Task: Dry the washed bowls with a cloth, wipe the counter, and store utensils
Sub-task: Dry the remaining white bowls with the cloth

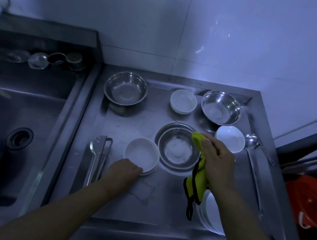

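Observation:
My right hand point(216, 162) grips a yellow cloth point(198, 182) with dark edging, held above the right rim of a steel bowl point(176, 148) in the middle of the steel counter point(118, 210). My left hand point(125, 170) touches the near rim of a stack of white bowls point(141, 153) just left of that steel bowl. Further steel bowls stand at the back left point(125, 88) and back right point(221, 107). A white bowl point(183, 101) stands between them, and another white bowl point(230, 138) sits behind my right hand.
A spoon and tongs point(97, 158) lie at the counter's left edge. A ladle point(252, 143) lies along the right edge. White plates point(209, 216) are stacked under my right forearm. The sink point(24, 113) is on the left, an orange bag point(311, 202) on the right.

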Available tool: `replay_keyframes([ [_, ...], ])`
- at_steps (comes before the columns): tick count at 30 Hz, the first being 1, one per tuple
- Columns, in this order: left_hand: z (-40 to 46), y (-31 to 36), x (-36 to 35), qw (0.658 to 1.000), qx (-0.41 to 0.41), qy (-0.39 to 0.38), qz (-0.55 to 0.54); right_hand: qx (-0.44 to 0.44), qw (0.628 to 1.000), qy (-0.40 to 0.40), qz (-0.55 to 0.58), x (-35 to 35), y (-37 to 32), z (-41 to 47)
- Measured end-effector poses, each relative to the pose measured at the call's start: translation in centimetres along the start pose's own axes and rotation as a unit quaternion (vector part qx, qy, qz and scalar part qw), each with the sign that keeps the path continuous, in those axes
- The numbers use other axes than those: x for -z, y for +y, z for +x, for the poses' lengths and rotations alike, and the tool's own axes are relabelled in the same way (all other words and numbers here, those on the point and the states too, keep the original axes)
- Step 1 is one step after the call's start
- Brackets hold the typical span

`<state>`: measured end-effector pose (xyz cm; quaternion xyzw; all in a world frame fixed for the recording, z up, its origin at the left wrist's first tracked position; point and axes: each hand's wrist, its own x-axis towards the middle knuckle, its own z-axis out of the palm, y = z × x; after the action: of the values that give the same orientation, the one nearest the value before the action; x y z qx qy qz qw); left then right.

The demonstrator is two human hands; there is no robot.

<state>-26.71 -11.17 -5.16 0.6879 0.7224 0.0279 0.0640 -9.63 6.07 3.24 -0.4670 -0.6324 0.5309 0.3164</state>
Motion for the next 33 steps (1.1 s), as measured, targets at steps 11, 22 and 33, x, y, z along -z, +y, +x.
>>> replay_keyframes([
  [11, 2.9, 0.8, 1.5, 0.983, 0.118, 0.037, -0.133, -0.023, 0.998, -0.013, 0.048, 0.2, 0.6, 4.1],
  [22, 26.7, -2.5, -0.1, 0.787, 0.436, 0.03, -0.435, -0.048, 0.995, 0.02, 0.079, 2.7, 2.3, 9.4],
  [33, 31.1, -3.1, -2.1, 0.478, 0.532, 0.108, -0.691, -0.086, 0.99, 0.047, 0.098, 3.6, 4.1, 10.1],
])
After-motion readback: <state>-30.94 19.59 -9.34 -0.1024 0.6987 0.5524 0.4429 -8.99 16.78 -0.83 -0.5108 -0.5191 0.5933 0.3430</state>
